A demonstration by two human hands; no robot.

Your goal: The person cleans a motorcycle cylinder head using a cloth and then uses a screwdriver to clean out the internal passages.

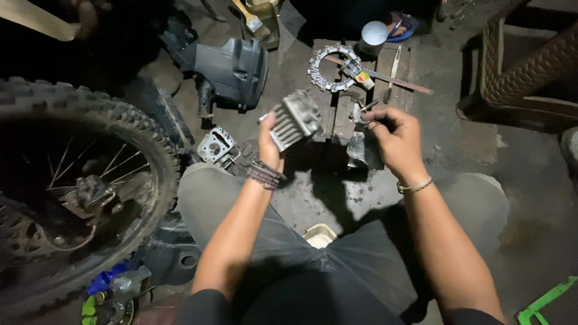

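My left hand holds up a grey finned metal engine cylinder head, tilted, above the floor in front of my knees. My right hand is closed around a small metal part with a thin rod sticking out, just right of the finned piece. Both hands hover over a low wooden block. A crumpled grey rag or foil lies under my right hand.
A knobby motorcycle wheel with chain and sprocket fills the left. A black plastic cover, a small metal engine part, a round toothed clutch plate, a hacksaw blade, a metal cup and a woven chair lie around.
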